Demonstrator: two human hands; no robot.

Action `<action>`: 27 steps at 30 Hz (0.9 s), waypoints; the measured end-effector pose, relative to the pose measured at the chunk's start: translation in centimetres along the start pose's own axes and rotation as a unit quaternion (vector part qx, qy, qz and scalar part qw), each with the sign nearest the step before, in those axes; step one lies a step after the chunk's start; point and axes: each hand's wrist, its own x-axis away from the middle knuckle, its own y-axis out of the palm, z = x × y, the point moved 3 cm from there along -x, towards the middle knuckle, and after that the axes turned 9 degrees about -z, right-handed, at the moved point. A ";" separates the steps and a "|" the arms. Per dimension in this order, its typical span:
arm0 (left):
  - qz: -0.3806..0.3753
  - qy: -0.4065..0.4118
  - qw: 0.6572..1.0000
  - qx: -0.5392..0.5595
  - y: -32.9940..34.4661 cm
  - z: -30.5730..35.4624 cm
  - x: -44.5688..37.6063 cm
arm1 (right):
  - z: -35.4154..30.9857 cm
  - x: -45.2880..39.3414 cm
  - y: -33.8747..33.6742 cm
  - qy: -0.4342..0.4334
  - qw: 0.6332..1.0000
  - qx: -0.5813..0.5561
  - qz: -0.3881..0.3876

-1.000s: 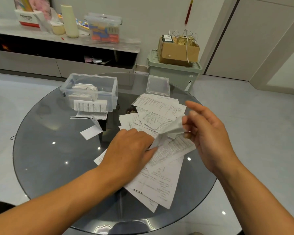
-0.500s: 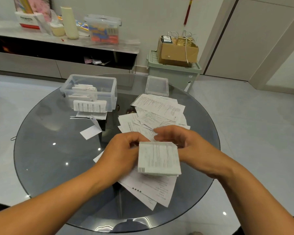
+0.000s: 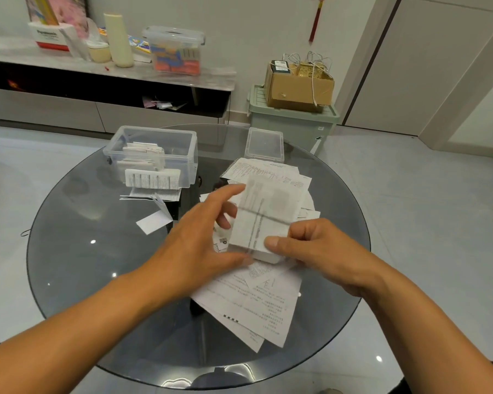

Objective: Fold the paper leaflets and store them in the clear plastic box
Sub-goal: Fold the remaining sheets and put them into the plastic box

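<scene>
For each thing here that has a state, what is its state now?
clear plastic box: open, partly filled with folded leaflets
lid: off, lying flat on the table
held leaflet: partly folded, motion-blurred
left hand: fingers spread, touching the leaflet
right hand: pinching the leaflet
loose leaflets: unfolded, piled

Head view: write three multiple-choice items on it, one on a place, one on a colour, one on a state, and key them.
1. Where does the clear plastic box stand?
A. on the floor
B. far left part of the glass table
C. on the shelf

2. What colour is the storage bin under the cardboard box?
A. pale green
B. red
C. black

3. How is the box's lid?
A. snapped on
B. off, lying on the table
C. in the left hand

Key: 1 B, it sits on the glass; 2 A, its walls are pale green; 3 B, the lid lies apart beyond the loose leaflets.
</scene>
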 end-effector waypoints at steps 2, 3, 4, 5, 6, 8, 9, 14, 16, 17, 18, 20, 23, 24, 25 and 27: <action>0.004 0.103 0.985 -0.142 -0.5 0.3 0.3 | 0.3 0.3 -0.2 0.020 0.998 0.039 -0.051; 0.010 0.142 0.970 -0.195 -0.6 0.3 0.5 | 0.4 0.4 0.0 0.027 0.995 0.058 -0.074; 0.014 0.167 0.961 -0.222 -0.5 0.3 0.7 | 0.5 0.4 0.1 0.033 0.993 0.076 -0.089; 0.021 0.182 0.957 -0.226 -0.3 0.2 0.8 | 0.6 0.5 0.4 0.041 0.991 0.086 -0.097; 0.029 0.197 0.954 -0.225 -0.1 0.2 0.9 | 0.6 0.5 0.5 0.050 0.990 0.091 -0.100; 0.039 0.230 0.942 -0.242 0.2 0.5 0.9 | 0.3 0.6 0.8 0.070 0.989 0.089 -0.098; 0.038 0.241 0.935 -0.256 0.3 0.7 0.9 | 0.2 0.6 1.0 0.074 0.989 0.087 -0.094; -0.006 0.255 0.924 -0.284 0.4 0.7 0.8 | 0.0 0.5 1.5 0.077 0.985 0.137 -0.071; -0.037 0.264 0.922 -0.280 0.6 0.1 0.7 | 0.1 0.5 1.6 0.098 0.975 0.185 -0.078; -0.048 0.270 0.920 -0.280 0.7 -0.2 0.6 | 0.2 0.4 1.6 0.107 0.970 0.207 -0.073; -0.057 0.276 0.918 -0.280 0.9 -0.5 0.6 | 0.2 0.3 1.6 0.115 0.966 0.223 -0.067; -0.062 0.287 0.914 -0.281 1.3 -1.0 0.6 | 0.5 0.0 1.5 0.123 0.965 0.226 -0.048; -0.059 0.268 0.924 -0.267 1.6 -0.7 0.7 | 0.4 -0.1 1.1 0.102 0.972 0.203 0.061; -0.059 0.245 0.933 -0.258 1.5 -0.4 0.8 | 0.3 -0.1 0.6 0.073 0.972 0.193 0.116; -0.055 0.223 0.939 -0.256 1.4 -0.1 0.8 | 0.0 0.0 0.2 0.039 0.972 0.177 0.153; -0.037 0.199 0.942 -0.266 1.2 0.6 0.7 | -0.4 0.6 -0.5 -0.006 0.974 0.179 0.140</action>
